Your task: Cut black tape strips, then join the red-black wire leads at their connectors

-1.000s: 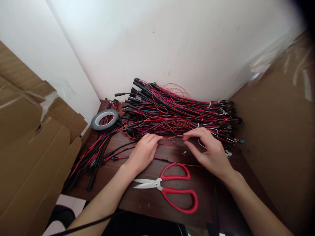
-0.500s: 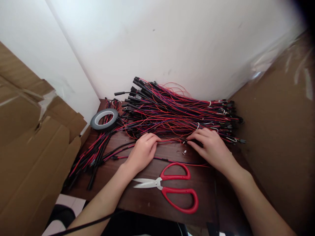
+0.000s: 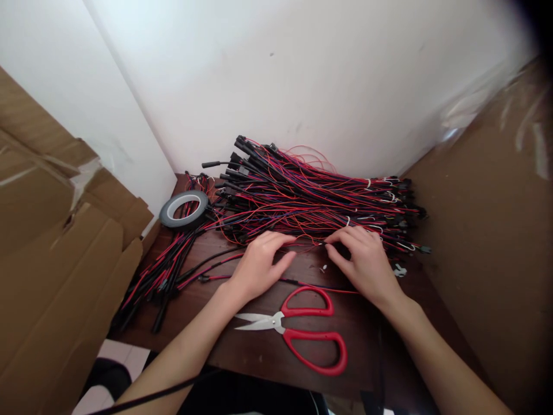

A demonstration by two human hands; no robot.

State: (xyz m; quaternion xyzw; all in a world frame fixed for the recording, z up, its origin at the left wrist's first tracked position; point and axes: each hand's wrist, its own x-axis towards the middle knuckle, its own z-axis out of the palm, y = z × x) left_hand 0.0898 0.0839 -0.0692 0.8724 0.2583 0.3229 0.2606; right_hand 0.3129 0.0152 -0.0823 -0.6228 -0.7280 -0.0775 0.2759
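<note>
A big pile of red, blue and black wires (image 3: 298, 196) lies against the wall. My left hand (image 3: 265, 262) is at its front edge, thumb and fingers apart, with thin red wire passing by the fingertips. To its right, my right hand (image 3: 365, 262) has thumb and forefinger close around a thin wire end at the pile's front; its exact grip is small and partly hidden. Red-handled scissors (image 3: 315, 334) lie with blades parted in front of my hands. A single red and blue wire (image 3: 317, 286) runs behind them.
A roll of dark tape (image 3: 184, 210) rests at the left, on a second bundle of wires (image 3: 173, 276). Cardboard (image 3: 64, 242) stands at the left, and another brown panel (image 3: 488, 230) at the right. White scraps (image 3: 400, 270) lie on the table (image 3: 259, 357).
My left hand has opened its thumb away from its fingers and moved slightly right. My right hand has shifted a little left, uncovering white scraps beside it.
</note>
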